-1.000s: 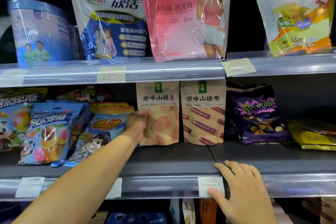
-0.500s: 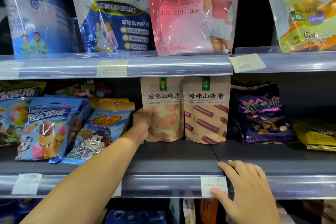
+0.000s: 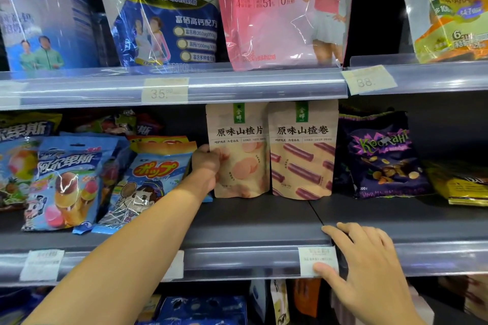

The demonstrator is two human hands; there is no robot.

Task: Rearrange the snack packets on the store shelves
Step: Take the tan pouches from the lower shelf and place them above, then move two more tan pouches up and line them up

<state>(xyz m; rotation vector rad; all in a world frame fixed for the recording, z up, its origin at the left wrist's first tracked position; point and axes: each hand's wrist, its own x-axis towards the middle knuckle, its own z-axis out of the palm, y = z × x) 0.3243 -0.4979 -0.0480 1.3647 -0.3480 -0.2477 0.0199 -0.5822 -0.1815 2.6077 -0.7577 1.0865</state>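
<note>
A beige packet printed with pink slices [image 3: 241,155] stands upright on the middle shelf [image 3: 250,221]. My left hand [image 3: 207,166] grips its left edge, thumb on the front. A second beige packet with red rolls [image 3: 303,155] stands touching it on the right. My right hand [image 3: 367,258] rests on the shelf's front rail, fingers spread over the edge, thumb on a white price label [image 3: 317,258].
Blue candy packets [image 3: 66,182] and a blue-orange packet [image 3: 150,179] lean at the left. A purple packet [image 3: 383,155] and a yellow one [image 3: 459,187] lie at the right. Large milk-powder bags [image 3: 280,8] fill the upper shelf. More goods sit below.
The view has shifted slightly downward and closer. My left hand stays on the pink-slice packet's left edge; my right hand stays on the rail.
</note>
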